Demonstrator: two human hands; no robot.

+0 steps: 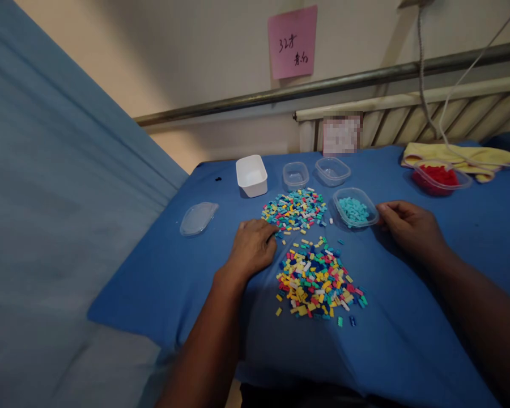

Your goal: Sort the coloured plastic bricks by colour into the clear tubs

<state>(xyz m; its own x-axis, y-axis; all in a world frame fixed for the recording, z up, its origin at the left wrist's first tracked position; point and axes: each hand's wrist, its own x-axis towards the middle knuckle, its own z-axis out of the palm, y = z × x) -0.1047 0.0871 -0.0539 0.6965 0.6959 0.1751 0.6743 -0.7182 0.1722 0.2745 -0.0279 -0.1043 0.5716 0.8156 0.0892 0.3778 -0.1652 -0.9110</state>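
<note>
Two heaps of tiny coloured building bricks lie on the blue cloth. My left hand rests at the left edge of the far heap, its fingers curled together and their tips touching the bricks. Whatever is under those fingertips is hidden. The near heap, with many yellow bricks, spreads just in front of me. To the right, a clear plastic container holds turquoise bricks. My right hand is closed at this container's right corner, thumb and fingers at its rim.
Behind the far heap stand a white tub and two clear containers, one square and one wider. A clear lid lies at left. Red pieces fill another container beside a yellow cloth. A blue curtain hangs at left.
</note>
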